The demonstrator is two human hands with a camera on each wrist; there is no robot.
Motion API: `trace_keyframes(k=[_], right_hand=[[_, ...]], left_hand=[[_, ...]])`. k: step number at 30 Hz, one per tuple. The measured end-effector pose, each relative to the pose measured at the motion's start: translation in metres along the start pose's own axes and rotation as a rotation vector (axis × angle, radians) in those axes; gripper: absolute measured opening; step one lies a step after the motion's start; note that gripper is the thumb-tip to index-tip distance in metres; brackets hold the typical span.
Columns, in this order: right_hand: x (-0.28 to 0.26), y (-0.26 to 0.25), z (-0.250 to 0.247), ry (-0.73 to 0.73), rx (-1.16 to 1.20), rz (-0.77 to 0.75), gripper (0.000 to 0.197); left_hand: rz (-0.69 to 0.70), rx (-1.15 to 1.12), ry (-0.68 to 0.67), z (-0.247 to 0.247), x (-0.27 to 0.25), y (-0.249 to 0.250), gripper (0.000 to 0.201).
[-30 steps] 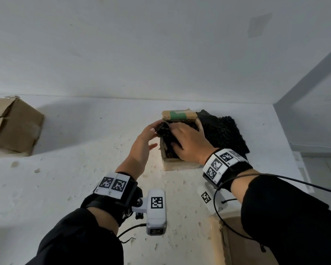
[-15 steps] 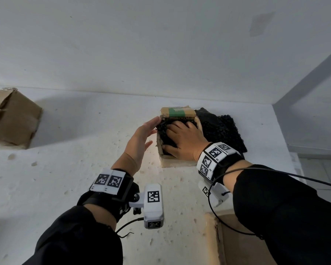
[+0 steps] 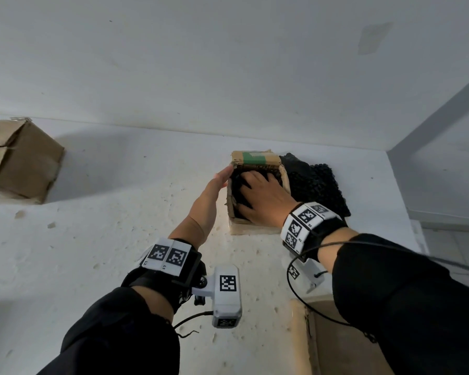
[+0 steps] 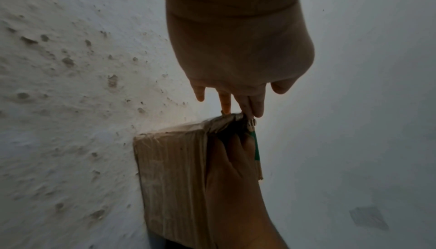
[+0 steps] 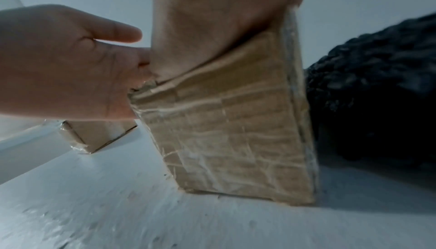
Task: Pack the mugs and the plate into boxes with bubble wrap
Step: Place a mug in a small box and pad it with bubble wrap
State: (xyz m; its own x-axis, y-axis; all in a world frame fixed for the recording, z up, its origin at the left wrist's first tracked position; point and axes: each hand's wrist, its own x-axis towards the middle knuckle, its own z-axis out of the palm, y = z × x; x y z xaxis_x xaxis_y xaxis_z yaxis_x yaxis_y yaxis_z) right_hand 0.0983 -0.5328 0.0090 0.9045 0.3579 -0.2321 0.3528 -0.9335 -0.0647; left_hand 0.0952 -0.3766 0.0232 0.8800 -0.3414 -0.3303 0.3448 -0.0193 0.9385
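White walls back a pitted white counter (image 3: 98, 239), where, well left of the small open box (image 3: 257, 228), a closed cardboard box (image 3: 19, 161) sits against the wall. At the small box's left wall the left hand (image 3: 209, 201) lies flat with straight fingers, now touching the rim it was just short of half a second ago, while the right hand (image 3: 266, 201) reaches deeper inside, fingers spread on the black bubble wrap (image 3: 237, 182) filling it. Right of that box lies a loose heap of black bubble wrap (image 3: 317, 185); no mug or plate shows.
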Motion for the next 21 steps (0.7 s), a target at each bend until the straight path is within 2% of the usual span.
trace_keyframes(k=[4,8,15,19,21], right_hand=[[-0.002,-0.001,-0.002,0.092,0.196,-0.002,0.043],[-0.001,0.007,0.006,0.094,0.297,-0.062,0.047],[0.003,0.012,0.005,0.077,0.212,-0.104,0.057],[0.006,0.006,-0.002,0.034,0.121,-0.053,0.036],[0.007,0.003,-0.002,0.011,0.081,-0.038,0.033]], left_hand=[[0.021,0.039,0.002,0.001,0.002,-0.001,0.057],[0.035,0.044,0.003,-0.001,0.003,-0.005,0.055],[0.010,0.009,0.028,-0.005,0.010,-0.011,0.043],[-0.010,-0.003,0.033,-0.003,0.012,-0.011,0.040],[-0.031,-0.010,0.035,-0.002,0.012,-0.011,0.037]])
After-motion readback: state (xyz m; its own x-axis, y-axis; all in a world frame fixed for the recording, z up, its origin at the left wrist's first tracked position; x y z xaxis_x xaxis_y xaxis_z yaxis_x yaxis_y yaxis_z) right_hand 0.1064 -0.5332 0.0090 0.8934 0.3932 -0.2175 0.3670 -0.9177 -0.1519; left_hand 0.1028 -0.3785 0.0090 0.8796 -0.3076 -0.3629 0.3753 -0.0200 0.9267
